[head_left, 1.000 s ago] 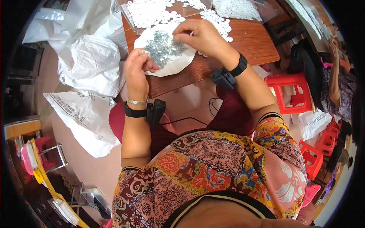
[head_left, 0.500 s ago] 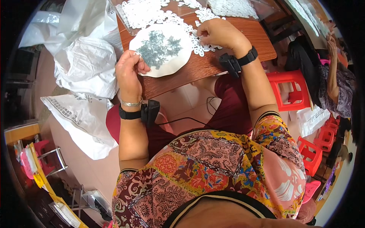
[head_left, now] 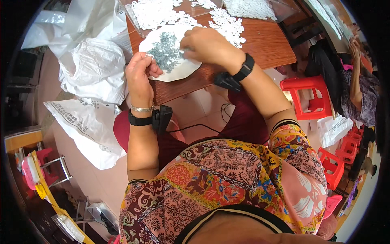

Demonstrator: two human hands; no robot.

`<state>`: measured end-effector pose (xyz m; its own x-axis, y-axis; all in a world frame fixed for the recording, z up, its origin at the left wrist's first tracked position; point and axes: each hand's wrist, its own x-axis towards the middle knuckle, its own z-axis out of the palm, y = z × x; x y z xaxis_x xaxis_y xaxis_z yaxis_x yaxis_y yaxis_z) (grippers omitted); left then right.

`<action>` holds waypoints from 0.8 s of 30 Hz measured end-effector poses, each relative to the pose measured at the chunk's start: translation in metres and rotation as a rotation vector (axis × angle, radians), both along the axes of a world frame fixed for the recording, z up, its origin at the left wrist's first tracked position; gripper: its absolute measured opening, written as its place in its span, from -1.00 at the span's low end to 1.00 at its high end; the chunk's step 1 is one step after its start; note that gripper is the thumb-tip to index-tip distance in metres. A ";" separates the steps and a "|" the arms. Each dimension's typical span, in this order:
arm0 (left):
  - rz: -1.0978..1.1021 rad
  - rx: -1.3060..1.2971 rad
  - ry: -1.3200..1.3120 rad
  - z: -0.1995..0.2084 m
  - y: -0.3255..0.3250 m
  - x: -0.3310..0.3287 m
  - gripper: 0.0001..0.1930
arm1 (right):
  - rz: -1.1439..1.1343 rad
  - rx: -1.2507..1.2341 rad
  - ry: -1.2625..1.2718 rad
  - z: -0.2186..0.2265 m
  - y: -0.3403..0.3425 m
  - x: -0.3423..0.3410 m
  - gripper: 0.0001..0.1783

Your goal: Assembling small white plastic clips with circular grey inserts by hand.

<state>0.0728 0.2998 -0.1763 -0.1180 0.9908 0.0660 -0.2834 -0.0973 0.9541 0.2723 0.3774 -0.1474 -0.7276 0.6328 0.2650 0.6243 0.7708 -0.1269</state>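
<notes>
A round white plate (head_left: 185, 70) lies on the brown wooden table (head_left: 266, 46), bearing a loose heap of small grey metal pins (head_left: 165, 51), like nails or screws. At the plate's left edge, my left hand (head_left: 139, 75) is closed, thumb against fingers, with a small white plastic piece (head_left: 149, 55) at its fingertips. My right hand (head_left: 209, 45) reaches over the plate's right side, fingers bent and closed down at the edge of the pins. Whatever its fingertips have between them is hidden. Many similar white plastic pieces (head_left: 229, 26) lie beyond the plate.
A clear tray (head_left: 140, 29) of white pieces stands at the far left of the table. White sacks (head_left: 91, 69) crowd the left side. Red stools (head_left: 310, 97) stand at right, near another person (head_left: 359, 89). A black cable (head_left: 199, 127) runs between my wrist devices.
My right hand has moved left, from the loose white pieces to the pins on the plate. My left hand stays almost still at the plate's edge.
</notes>
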 end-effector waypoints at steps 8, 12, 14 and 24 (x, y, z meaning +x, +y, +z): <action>0.000 -0.020 -0.007 0.003 -0.002 0.011 -0.85 | -0.045 0.002 0.005 -0.012 0.005 -0.007 -0.90; -0.025 -0.041 0.031 0.005 -0.003 0.012 -0.84 | -0.053 -0.053 0.135 -0.008 0.004 -0.007 -0.88; -0.035 -0.041 0.035 0.003 -0.003 0.012 -0.83 | -0.118 -0.202 0.243 0.000 -0.001 -0.008 -0.80; -0.024 -0.020 0.170 0.003 -0.007 0.031 -0.83 | 0.119 -0.846 0.741 0.008 -0.009 -0.002 -0.79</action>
